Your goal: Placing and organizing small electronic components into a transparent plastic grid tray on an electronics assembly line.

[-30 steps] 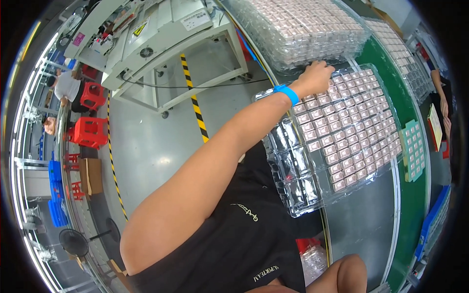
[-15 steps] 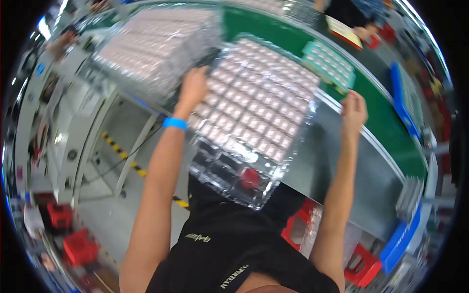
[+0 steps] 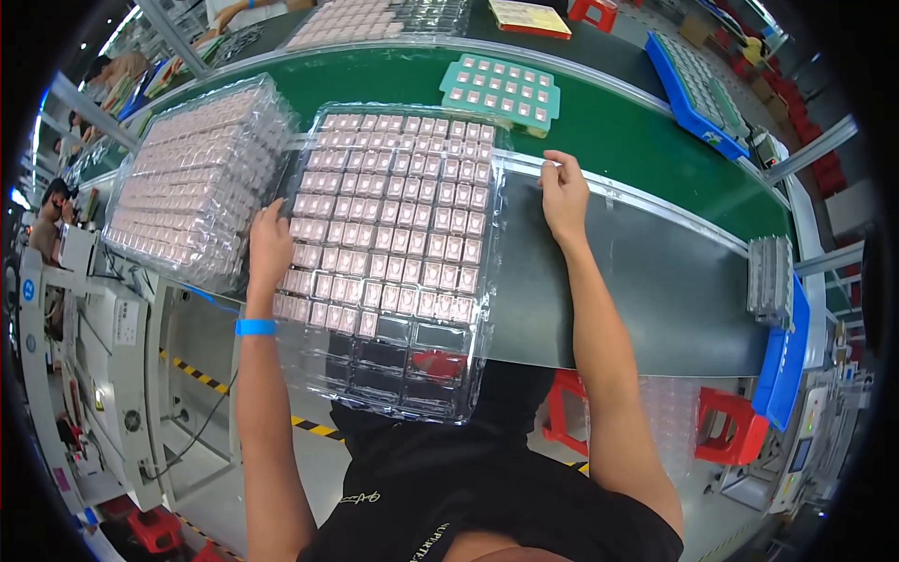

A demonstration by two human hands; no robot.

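Note:
A large clear plastic tray (image 3: 379, 356) leans over the near edge of the bench, its upper rows filled with small pale pink square pieces. Its front pockets hold none of these, and something red shows through one. My left hand (image 3: 270, 245), with a blue band at the wrist, grips the tray's left edge; its thumb is hidden. My right hand (image 3: 566, 199) hovers above the grey bench, right of the tray, fingers loosely bent and apart with nothing visible in them. Just beyond it, a mint-green tray (image 3: 501, 92) of similar pink pieces rests on the green belt.
A tall stack of filled clear trays (image 3: 197, 183) stands at the left. The green conveyor belt (image 3: 618, 117) runs across behind a metal rail. Blue bins (image 3: 698, 94) and a grey ribbed block (image 3: 770, 281) are at the right. Red stools (image 3: 729, 426) stand below; co-workers sit farther off.
The whole view has turned and sharpened, so the trays now look straighter. My left hand stays at the tray's left edge. My right hand remains close to the green tray's near side.

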